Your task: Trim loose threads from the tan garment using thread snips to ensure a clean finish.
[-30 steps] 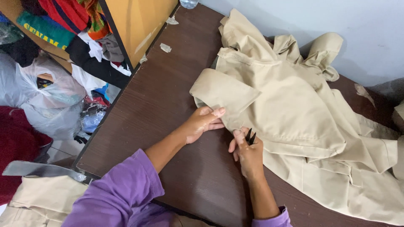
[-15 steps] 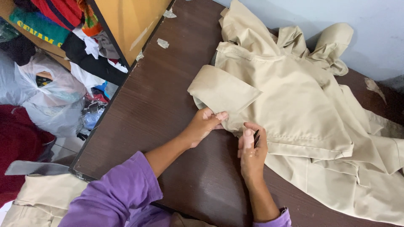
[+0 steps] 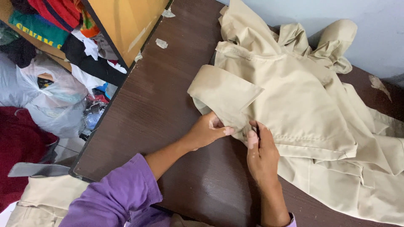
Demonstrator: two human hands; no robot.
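Observation:
A beige garment (image 3: 303,105) lies spread over the dark brown table (image 3: 168,109), with a folded flap (image 3: 225,92) at its left side. My left hand (image 3: 208,131) pinches the garment's edge just below that flap. My right hand (image 3: 263,153) rests beside it on the same edge. Its fingers are closed on a small dark tool (image 3: 257,131), which is mostly hidden by them. Both of my sleeves are purple.
A wooden shelf unit (image 3: 122,21) with stacked coloured clothes stands at the table's left. Below it lie plastic bags (image 3: 54,96) and a red cloth (image 3: 21,147). More beige fabric (image 3: 38,201) sits at the lower left. Small scraps (image 3: 161,43) dot the table's far end.
Both hands have shifted slightly along the garment's lower edge and come closer together. The right hand has turned, so the dark tool shows less than before.

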